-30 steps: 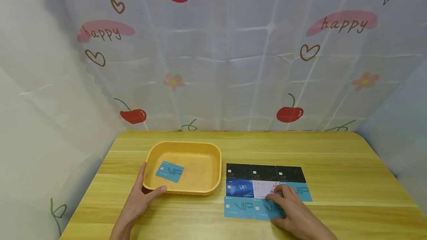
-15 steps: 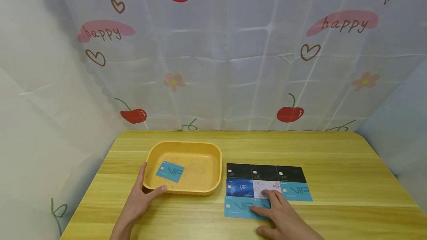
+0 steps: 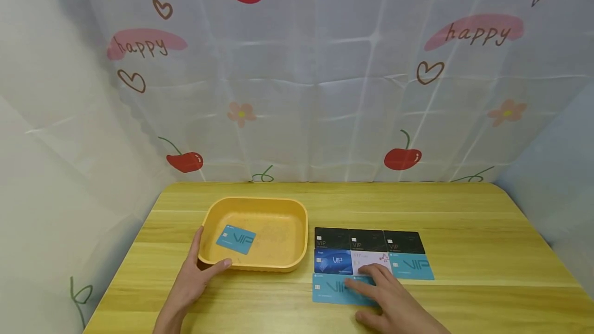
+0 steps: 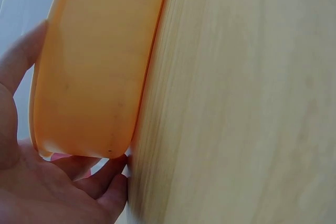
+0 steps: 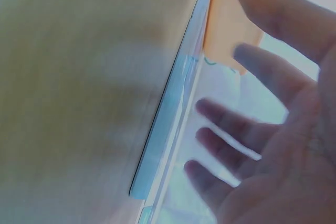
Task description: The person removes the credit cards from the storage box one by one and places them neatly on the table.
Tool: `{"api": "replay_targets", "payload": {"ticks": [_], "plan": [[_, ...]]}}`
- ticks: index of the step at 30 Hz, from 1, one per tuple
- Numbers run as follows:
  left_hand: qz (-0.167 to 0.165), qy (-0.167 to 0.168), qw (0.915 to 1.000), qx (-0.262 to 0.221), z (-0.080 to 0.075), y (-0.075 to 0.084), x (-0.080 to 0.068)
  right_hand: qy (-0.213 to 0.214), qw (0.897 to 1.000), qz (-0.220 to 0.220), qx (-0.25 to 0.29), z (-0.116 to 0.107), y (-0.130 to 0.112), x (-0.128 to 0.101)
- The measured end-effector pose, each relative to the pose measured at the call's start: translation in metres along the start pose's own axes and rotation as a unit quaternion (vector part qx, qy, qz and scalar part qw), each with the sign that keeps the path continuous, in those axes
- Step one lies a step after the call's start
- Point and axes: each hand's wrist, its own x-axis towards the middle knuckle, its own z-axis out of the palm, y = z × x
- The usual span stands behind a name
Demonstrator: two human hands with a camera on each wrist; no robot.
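My left hand (image 3: 195, 274) holds the near left corner of a yellow plastic tray (image 3: 283, 267). In the left wrist view the thumb lies on its rim and the other fingers curl against its outer wall. A light blue VIP card (image 3: 236, 239) lies inside the tray. With fingers spread, my right hand (image 3: 389, 298) is over the front row's light blue cards (image 3: 327, 290) and partly covers the right one. Behind it lie a dark blue card (image 3: 333, 262), a white flowered card (image 3: 361, 259) and another light blue card (image 3: 410, 267). The right wrist view shows the fingertips apart from the cards.
Three black VIP cards (image 3: 367, 240) form the back row, edge to edge with the middle row. The wooden table (image 3: 260, 308) meets a patterned curtain (image 3: 315, 133) at its far edge. More pale sheeting hangs at both sides.
My right hand has shifted left and toward me across the front cards, uncovering the right light blue card and the flowers on the white one. The left hand and tray stay put.
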Motion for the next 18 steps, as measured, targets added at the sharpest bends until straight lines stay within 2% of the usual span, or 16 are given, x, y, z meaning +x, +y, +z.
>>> {"api": "replay_targets", "payload": {"ticks": [7, 18], "plan": [[-0.002, -0.003, 1.0, 0.0, -0.001, -0.001, 0.001, 0.02, 0.997, 0.021, 0.073, -0.008, -0.007, 0.003], [0.0, -0.005, 1.0, -0.001, -0.001, -0.003, 0.002, 0.059, 0.986, 0.086, 0.128, -0.01, -0.015, 0.009]]}}
